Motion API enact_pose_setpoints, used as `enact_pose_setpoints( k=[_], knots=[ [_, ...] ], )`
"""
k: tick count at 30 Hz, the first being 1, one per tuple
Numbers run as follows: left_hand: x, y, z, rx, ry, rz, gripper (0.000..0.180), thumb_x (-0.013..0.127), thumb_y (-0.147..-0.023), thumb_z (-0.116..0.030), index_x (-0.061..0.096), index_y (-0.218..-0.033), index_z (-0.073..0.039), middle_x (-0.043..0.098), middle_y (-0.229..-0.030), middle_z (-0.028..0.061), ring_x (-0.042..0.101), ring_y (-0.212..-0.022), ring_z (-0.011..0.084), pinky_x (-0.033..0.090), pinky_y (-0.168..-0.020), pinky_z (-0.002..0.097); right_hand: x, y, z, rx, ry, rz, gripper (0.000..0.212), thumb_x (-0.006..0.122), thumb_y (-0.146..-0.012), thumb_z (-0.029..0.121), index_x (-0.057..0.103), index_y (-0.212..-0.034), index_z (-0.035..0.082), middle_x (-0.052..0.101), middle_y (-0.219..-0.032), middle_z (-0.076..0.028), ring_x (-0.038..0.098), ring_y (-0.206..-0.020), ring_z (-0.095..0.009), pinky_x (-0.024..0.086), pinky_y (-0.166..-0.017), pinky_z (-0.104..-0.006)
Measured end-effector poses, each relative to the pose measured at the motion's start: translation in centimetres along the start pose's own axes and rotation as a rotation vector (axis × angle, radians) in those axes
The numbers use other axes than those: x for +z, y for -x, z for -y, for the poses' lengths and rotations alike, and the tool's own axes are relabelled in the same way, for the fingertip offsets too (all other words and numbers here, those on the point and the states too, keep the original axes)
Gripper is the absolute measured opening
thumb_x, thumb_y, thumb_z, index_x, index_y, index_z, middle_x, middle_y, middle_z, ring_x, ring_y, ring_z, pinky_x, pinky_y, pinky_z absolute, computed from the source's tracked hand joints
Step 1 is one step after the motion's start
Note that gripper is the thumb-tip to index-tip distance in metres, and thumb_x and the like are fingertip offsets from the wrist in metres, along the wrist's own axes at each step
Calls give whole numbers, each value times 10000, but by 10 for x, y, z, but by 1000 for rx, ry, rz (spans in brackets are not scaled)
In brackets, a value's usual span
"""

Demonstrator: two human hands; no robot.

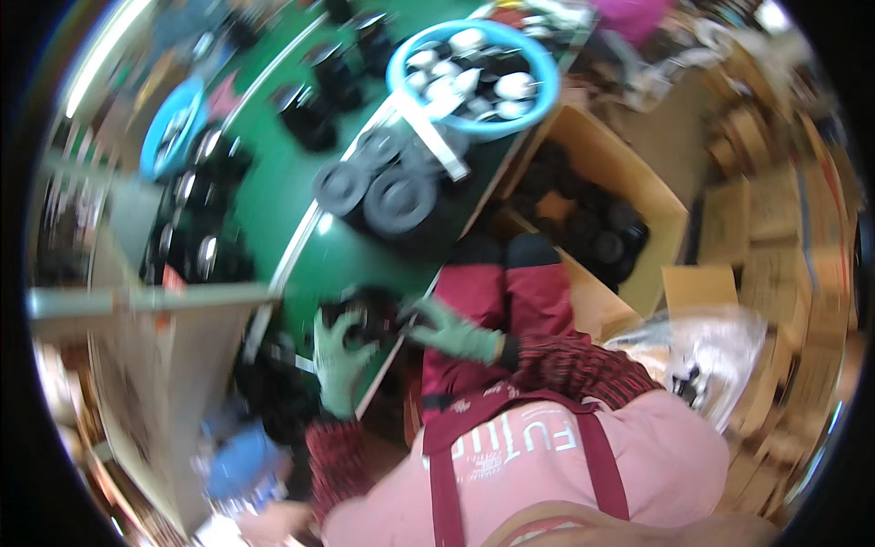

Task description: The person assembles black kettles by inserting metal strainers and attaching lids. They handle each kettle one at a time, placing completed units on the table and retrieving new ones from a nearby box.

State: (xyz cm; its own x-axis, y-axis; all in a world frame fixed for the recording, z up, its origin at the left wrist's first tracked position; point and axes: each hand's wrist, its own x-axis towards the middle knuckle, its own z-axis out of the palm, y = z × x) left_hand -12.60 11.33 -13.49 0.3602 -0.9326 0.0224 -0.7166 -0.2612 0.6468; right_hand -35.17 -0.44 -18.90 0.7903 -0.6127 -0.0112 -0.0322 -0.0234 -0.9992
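Note:
A glossy black rounded part (372, 308) is between my gloved hands at the near edge of the green bench; blur hides its exact kind. My left hand (339, 365), in a pale green glove, curves thumb and fingers round its left side. From the right, my right hand (460, 335) grips its other side with bent fingers. Farther up the bench lie several dark grey ring-shaped discs (401, 199), beside a white strip (433, 137). Behind them stands a light blue basin (396, 68) of black and white parts.
Glossy black housings (305, 114) stand along the bench, with more (196, 205) at the left near another blue basin (187, 114). An open carton (670, 228) holding black parts is at the right. Stacked cartons (775, 237) and a clear plastic bag (729, 351) lie beyond. Another person's blue cap (244, 460) shows lower left.

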Motion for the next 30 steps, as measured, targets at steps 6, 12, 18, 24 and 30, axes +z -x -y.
enact_pose_setpoints(
  k=[6, 12, 18, 24, 30],
  knots=[
    [-53, -90, 37, -83, -115, -431, 508, 875, -675, -103, 683, -1146, -99, 527, -1332, 231, 552, -1218, 452, 495, -1018, 486, -119, 58, -10, 64, 988, -498, 429, 725, -884, 212, 618, -1274, 68, 554, -1399, -193, 484, -1337, -410, 368, -1145, -501],
    [-59, -257, 112, 50, -220, -555, 538, 874, -764, -225, 688, -1260, -131, 496, -1405, 302, 505, -1293, 477, 455, -1100, 475, -155, 89, -66, -15, 1083, -476, 539, 732, -876, 220, 576, -1378, 101, 499, -1495, -185, 419, -1409, -422, 318, -1178, -527],
    [-56, -358, 143, 38, -276, -327, 579, 807, -843, -330, 661, -1340, -71, 687, -1258, 211, 655, -1161, 388, 525, -1014, 475, -153, 88, -75, 40, 1053, -563, 579, 769, -813, 249, 611, -1359, 139, 514, -1483, -160, 429, -1398, -420, 337, -1165, -532],
    [-91, -294, 153, -330, -844, -612, 878, 786, -822, -500, 424, -1550, -167, 519, -1480, 191, 538, -1329, 369, 456, -1095, 510, -154, 83, -58, 72, 1001, -556, 519, 756, -811, 229, 638, -1311, 155, 547, -1458, -130, 457, -1379, -396, 367, -1139, -513],
    [-84, -234, 142, -39, -702, -613, 586, 765, -905, -311, 579, -1424, -110, 574, -1402, 181, 560, -1280, 357, 457, -1071, 493, -266, -48, -25, -179, 1024, -943, 482, 778, -859, 141, 631, -1314, 78, 624, -1284, -158, 550, -1256, -382, 435, -1081, -478]
  ],
)
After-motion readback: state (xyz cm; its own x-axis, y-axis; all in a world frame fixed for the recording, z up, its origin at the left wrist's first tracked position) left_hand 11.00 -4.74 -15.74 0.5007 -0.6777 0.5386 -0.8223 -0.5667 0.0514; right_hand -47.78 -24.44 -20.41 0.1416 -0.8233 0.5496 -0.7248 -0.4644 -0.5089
